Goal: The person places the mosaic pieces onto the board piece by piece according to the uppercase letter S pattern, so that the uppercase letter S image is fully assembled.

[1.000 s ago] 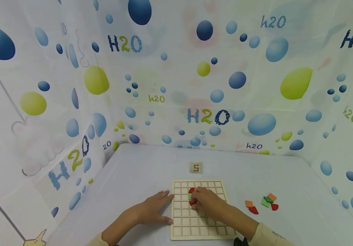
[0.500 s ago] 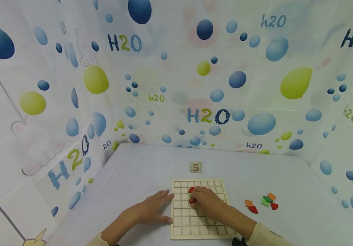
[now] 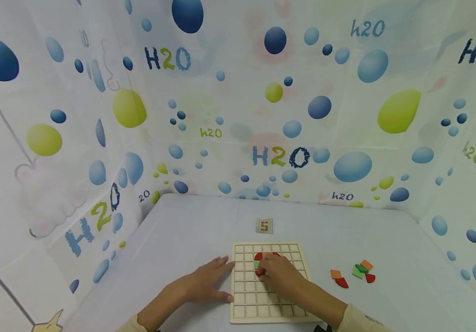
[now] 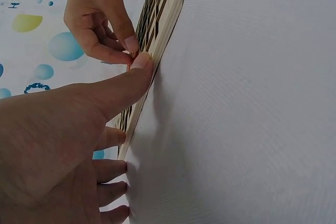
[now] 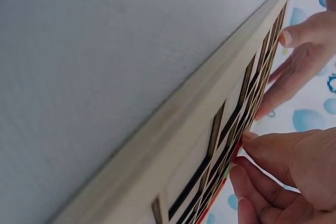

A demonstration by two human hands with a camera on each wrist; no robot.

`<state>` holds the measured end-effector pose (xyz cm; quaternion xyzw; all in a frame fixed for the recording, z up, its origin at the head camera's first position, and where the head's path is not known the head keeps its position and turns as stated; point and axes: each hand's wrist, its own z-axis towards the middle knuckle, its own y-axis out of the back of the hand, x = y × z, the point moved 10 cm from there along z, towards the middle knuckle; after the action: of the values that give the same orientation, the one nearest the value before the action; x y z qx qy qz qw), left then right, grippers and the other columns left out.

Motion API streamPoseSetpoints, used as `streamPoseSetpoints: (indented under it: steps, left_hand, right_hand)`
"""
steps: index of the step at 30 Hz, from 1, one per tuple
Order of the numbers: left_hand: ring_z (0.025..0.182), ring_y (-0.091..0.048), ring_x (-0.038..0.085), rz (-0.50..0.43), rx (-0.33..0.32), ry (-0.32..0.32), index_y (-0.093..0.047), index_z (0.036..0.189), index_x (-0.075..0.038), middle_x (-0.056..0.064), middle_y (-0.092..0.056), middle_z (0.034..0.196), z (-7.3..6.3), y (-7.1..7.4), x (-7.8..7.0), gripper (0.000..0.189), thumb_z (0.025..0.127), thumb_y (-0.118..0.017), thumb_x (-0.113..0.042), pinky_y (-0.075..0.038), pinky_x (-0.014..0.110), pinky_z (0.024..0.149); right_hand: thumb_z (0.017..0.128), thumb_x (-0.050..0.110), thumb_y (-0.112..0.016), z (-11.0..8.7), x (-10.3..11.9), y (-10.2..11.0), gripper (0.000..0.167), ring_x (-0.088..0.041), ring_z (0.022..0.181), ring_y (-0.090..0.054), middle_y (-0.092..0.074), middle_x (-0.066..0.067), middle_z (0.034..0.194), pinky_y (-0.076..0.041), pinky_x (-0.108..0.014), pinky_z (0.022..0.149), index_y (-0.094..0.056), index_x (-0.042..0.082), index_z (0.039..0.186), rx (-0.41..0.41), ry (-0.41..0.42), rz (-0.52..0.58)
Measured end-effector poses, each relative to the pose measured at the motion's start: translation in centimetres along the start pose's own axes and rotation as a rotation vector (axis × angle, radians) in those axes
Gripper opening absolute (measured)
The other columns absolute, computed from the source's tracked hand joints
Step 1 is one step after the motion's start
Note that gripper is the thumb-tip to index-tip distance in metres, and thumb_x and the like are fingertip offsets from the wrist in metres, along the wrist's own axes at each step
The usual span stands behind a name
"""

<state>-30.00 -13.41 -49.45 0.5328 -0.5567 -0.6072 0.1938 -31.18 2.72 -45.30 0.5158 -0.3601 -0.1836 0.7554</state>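
Observation:
A square wooden grid board (image 3: 244,312) lies on the table. My left hand (image 3: 206,282) rests at its left edge, fingers and thumb spread, with the thumb touching the rim. Over the upper middle of the grid, my right hand (image 3: 281,276) pinches a red piece (image 5: 237,149) between thumb and index finger, down at the board's surface. Around those fingers, a red curved piece (image 3: 258,256), an orange piece (image 3: 267,254), another red piece (image 3: 277,254) and a light green piece (image 3: 256,264) sit in grid cells. The right hand partly hides this group.
Right of the board lie loose pieces: an orange square (image 3: 335,274) beside a red quarter piece (image 3: 342,282), and a small cluster with orange (image 3: 367,264), light green (image 3: 357,273), dark green and red (image 3: 370,278) pieces. Behind the board is a small patterned card (image 3: 264,226).
The right hand's fingers have shifted slightly nearer to me, showing more of the orange piece. The left hand and the board stay in place.

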Motion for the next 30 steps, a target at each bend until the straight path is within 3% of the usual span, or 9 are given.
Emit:
streamPoseSetpoints:
  steps: [4,11,17,24,30]
  left_hand:
    - [0.159,-0.028,0.040,0.007,0.001,0.008,-0.038,0.164,-0.020,0.015,-0.031,0.172,0.0,0.0,0.0,0.096,0.088,-0.075,-0.065,-0.032,0.066,0.122]
    - [0.159,-0.028,0.039,0.003,0.008,0.021,-0.038,0.164,-0.020,0.014,-0.031,0.172,0.1,-0.1,0.2,0.096,0.088,-0.076,-0.065,-0.032,0.064,0.123]
    - [0.159,-0.028,0.040,0.011,0.007,0.018,-0.039,0.164,-0.018,0.015,-0.031,0.172,0.1,0.0,0.0,0.096,0.088,-0.076,-0.064,-0.032,0.064,0.123]
    - [0.158,-0.029,0.041,0.016,0.006,0.017,-0.039,0.164,-0.017,0.016,-0.032,0.171,0.2,0.1,-0.1,0.096,0.088,-0.077,-0.063,-0.033,0.064,0.123]
    - [0.158,-0.029,0.041,0.010,0.009,0.010,-0.039,0.163,-0.016,0.017,-0.032,0.171,0.2,0.0,-0.1,0.096,0.088,-0.077,-0.063,-0.033,0.064,0.123]
  right_hand:
    - [0.088,0.005,-0.084,-0.1,0.0,0.1,0.012,-0.013,0.090,-0.071,-0.071,0.003,0.096,-0.060,-0.022,0.075,-0.077,0.011,0.096,-0.010,0.001,0.006]
    - [0.090,0.012,-0.085,-0.1,-0.5,0.0,0.011,-0.011,0.089,-0.069,-0.068,0.007,0.095,-0.057,-0.038,0.080,-0.076,0.015,0.095,0.003,-0.022,-0.035]
    - [0.093,0.014,-0.083,-0.7,-1.5,0.5,0.011,-0.015,0.096,-0.068,-0.069,0.003,0.104,-0.060,-0.031,0.078,-0.076,0.014,0.101,0.028,-0.025,-0.002]
    - [0.095,0.019,-0.081,-3.8,-6.7,3.2,0.029,-0.018,0.102,-0.066,-0.064,0.000,0.114,-0.061,-0.038,0.085,-0.070,0.011,0.121,-0.001,-0.215,0.103]
    - [0.090,0.024,-0.086,-7.7,-11.9,5.8,0.038,-0.021,0.101,-0.065,-0.064,-0.005,0.113,-0.059,-0.040,0.081,-0.068,0.012,0.121,-0.067,-0.385,0.052]
